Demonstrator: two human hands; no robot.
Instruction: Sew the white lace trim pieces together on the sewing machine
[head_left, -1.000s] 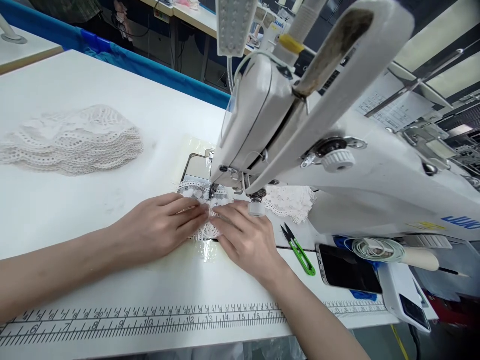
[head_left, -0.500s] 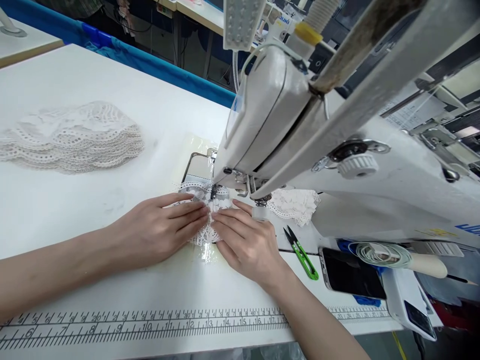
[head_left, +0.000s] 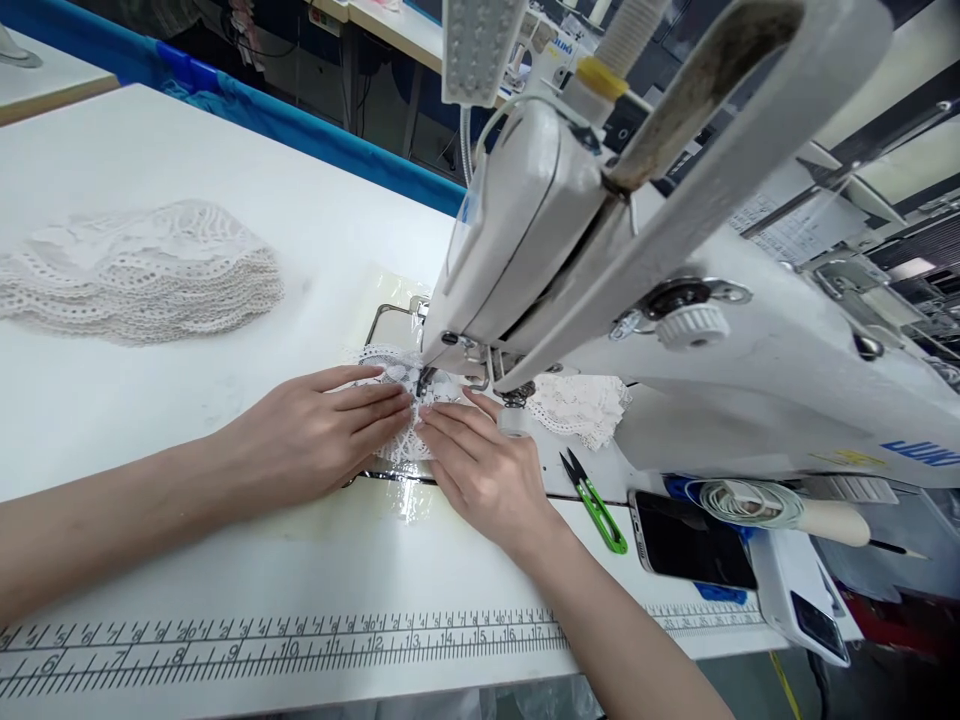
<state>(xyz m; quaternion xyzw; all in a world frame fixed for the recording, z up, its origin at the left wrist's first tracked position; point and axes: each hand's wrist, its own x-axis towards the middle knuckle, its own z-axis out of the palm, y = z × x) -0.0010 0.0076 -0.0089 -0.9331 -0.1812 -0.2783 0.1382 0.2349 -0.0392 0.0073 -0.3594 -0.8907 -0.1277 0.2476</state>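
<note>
A small piece of white lace (head_left: 401, 440) lies under the needle of a white sewing machine (head_left: 570, 230). My left hand (head_left: 315, 435) rests flat on the lace's left side, fingers stretched toward the needle. From the right, my right hand (head_left: 480, 465) presses the same piece with flat fingers, and its fingertips nearly meet the left ones just in front of the presser foot (head_left: 426, 383). More lace (head_left: 581, 405) lies behind the needle, under the machine arm.
A stack of white lace pieces (head_left: 142, 270) sits at the far left of the table. Green thread snips (head_left: 596, 500), a dark phone (head_left: 694, 545) and a corded white device (head_left: 780, 500) lie to the right. A printed ruler (head_left: 300, 645) runs along the near edge.
Both hands and the lace have edged slightly away from me toward the needle. The view has shifted a little.
</note>
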